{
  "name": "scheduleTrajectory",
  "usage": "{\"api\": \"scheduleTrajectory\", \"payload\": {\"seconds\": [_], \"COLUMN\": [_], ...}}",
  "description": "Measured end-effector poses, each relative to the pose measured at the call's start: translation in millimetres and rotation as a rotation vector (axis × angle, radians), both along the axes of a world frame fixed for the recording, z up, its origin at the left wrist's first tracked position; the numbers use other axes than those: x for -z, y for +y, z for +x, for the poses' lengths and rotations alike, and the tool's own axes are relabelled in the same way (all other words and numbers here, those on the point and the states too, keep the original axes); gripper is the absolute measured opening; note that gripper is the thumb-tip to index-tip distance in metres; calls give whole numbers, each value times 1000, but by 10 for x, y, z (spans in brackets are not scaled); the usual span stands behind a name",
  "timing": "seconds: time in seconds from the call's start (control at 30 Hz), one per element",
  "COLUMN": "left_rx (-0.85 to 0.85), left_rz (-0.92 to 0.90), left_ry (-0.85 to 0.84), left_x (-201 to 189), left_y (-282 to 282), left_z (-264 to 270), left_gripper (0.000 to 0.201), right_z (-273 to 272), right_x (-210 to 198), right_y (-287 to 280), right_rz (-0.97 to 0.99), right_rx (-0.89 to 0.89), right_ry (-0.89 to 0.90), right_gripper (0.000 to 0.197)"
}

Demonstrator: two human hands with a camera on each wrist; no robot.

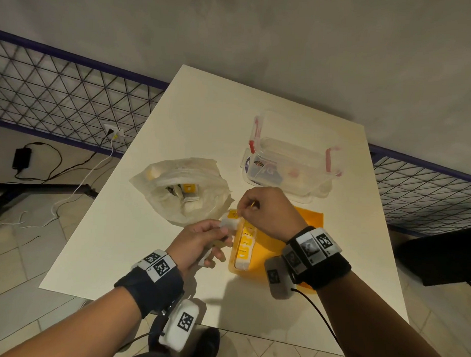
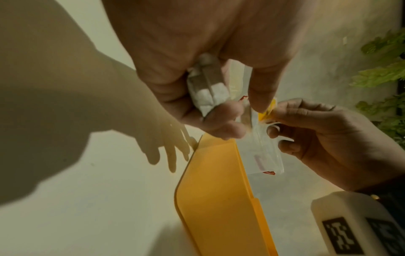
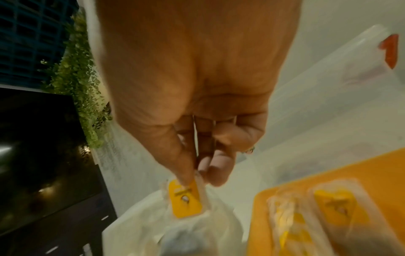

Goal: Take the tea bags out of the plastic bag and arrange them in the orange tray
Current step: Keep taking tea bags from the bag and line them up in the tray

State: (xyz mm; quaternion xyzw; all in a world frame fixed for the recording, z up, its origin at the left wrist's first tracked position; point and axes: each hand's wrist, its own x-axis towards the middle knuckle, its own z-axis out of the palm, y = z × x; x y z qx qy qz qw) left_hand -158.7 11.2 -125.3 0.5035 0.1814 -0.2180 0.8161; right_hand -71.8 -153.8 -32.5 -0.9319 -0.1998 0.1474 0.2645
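A crumpled clear plastic bag (image 1: 180,189) lies open on the white table (image 1: 146,255) with several yellow-tagged tea bags inside. To its right sits the orange tray (image 1: 269,250), a row of tea bags (image 1: 244,245) along its left side. My left hand (image 1: 222,231) hovers at the tray's left edge, holding a bundle of white tea bags (image 2: 206,91) in its curled fingers. My right hand (image 1: 241,209) pinches the yellow tag (image 3: 184,199) of one tea bag at the top of that bundle, between thumb and forefinger. Both hands (image 2: 271,119) meet above the tray's far left corner.
A clear lidded container (image 1: 291,159) with red clasps stands behind the tray. A black seat (image 1: 440,255) sits off the table's right edge. Cables and a power brick (image 1: 21,157) lie on the tiled floor to the left, before a wire fence (image 1: 58,92).
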Motion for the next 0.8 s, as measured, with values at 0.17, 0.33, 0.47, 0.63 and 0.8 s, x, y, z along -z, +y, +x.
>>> {"api": "scheduleTrajectory", "payload": {"seconds": [0.17,0.33,0.47,0.63,0.8], "left_rx": [-24,8,25,20,18], "left_rz": [-9,6,25,25,26], "left_ry": [33,46,46,55,77], "left_x": [87,139,170,209,251], "left_y": [55,63,63,76,94], "left_z": [-35,-54,-60,-88,-119], "left_gripper": [29,41,42,41,41], "right_z": [149,258,227,122,113], "right_x": [-149,-170,-78,13,97], "right_y": [-246,-484,-588,-624,-612], "right_rz": [-67,-137,-178,-254,-337], "right_rx": [91,173,201,147,62], "right_ry": [-55,-97,-23,141,341], "right_gripper": [11,12,16,15,7]}}
